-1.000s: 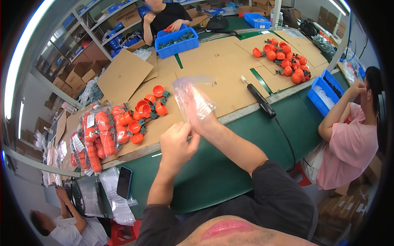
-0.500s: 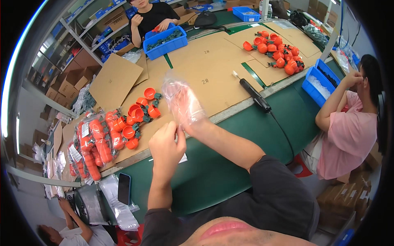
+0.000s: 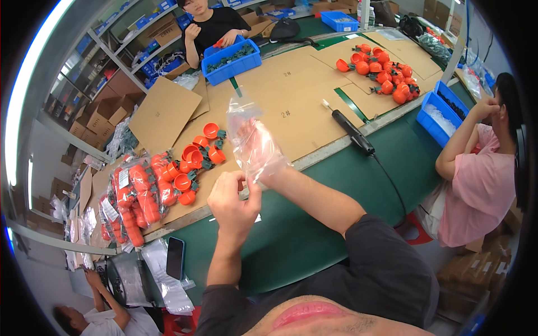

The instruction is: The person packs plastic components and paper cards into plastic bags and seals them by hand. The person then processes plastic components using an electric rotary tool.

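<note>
While your left hand (image 3: pixel 232 200) pinches the clear bag (image 3: pixel 240 111) near its mouth, your right hand (image 3: pixel 261 147) lies unclenched inside, apparently spreading it.

The single head view looks down and forward from the table's (image 3: pixel 314 224) near side, close above the left hand (image 3: pixel 231 200) and right hand (image 3: pixel 258 147), its wide fisheye reaching shelves (image 3: pixel 112 54) beyond the table.

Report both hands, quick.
Left hand: closed, pinching the edge of a clear plastic bag.
Right hand: open, inside that bag.
</note>
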Available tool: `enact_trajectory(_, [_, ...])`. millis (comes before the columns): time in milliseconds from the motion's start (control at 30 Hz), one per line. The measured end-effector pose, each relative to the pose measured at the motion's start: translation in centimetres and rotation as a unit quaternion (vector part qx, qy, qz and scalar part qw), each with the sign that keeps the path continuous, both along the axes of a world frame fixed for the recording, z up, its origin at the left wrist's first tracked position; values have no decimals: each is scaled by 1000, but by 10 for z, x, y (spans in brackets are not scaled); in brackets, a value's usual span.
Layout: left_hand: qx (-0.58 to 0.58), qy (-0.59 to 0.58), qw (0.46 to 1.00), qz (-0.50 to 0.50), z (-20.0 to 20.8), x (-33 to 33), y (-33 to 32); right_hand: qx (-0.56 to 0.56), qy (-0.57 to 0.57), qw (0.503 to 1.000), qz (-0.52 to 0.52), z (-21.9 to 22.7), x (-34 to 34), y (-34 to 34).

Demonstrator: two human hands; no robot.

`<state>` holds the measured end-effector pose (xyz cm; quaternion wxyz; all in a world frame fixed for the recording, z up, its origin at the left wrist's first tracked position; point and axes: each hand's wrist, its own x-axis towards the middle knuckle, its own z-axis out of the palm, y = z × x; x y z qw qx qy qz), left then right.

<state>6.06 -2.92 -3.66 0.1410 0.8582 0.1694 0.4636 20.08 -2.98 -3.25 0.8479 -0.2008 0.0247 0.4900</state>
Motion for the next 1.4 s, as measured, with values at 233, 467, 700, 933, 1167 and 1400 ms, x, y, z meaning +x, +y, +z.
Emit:
enact_trajectory(233, [42, 20, 999, -19, 4, -3, -10, 79, -229, 970, -36, -48, -4, 15])
enact_trajectory(467, [85, 73, 986, -124, 1, 7, -24, 144, -172, 973, -46, -33, 1, 5])
enact_trajectory(700, [83, 102, 975, -177, -8, 16, -35, 138, -201, 970, -1, -21, 19, -16])
enact_trajectory(933, [48, 86, 968, -231, -13, 12, -42, 309, -204, 929, 4, -11, 32, -11])
enact_trajectory(1167, [32, 94, 967, -234, -19, 7, -43, 104, -306, 946, 22, -9, 44, -25])
enact_trajectory(1400, [-3, 74, 979, -191, -17, 9, -37, 236, -135, 962, -34, 24, 47, -42])
